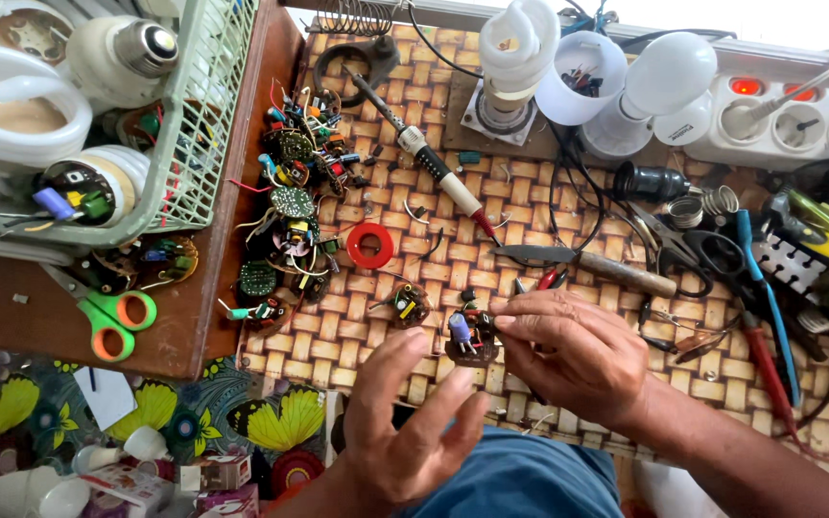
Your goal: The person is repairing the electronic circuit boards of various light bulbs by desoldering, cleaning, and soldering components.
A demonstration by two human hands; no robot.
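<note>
Two hands are seen over a woven surface [549, 384]. A small round circuit board [470, 338] is pinched by the right hand [568, 350] and held just above the surface. The left hand [405, 422] is spread open just beside the board, not touching it. The board seems to be looked over now. A soldering iron [434, 168] lies near, and a steady grip would be needed.
</note>
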